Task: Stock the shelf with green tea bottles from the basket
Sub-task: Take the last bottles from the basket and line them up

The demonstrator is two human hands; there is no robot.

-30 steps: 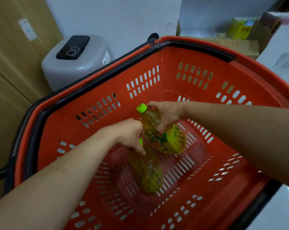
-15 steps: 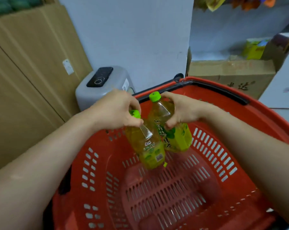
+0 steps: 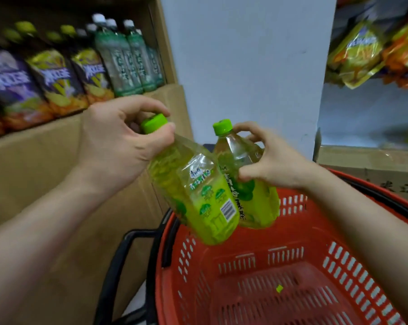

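My left hand (image 3: 121,141) grips the neck of a green tea bottle (image 3: 198,195) with a bright green cap, tilted over the basket's near-left rim. Beside it, my right hand (image 3: 271,165) holds a second green tea bottle (image 3: 256,202) by its shoulder; the two bottles hang close together, almost touching. Below them the red plastic basket (image 3: 338,266) holds no bottles, only a small green scrap on its floor. The wooden shelf (image 3: 57,141) is at the upper left, with rows of bottles standing on it.
On the shelf stand dark-labelled drink bottles (image 3: 55,78) and pale green bottles with white caps (image 3: 130,59). A white pillar (image 3: 245,66) rises behind the hands. Snack bags (image 3: 362,50) hang at the upper right, above a cardboard box (image 3: 374,165).
Both hands have lifted their bottles up out of the basket. The view has swung upward and left, bringing the stocked shelf into sight.
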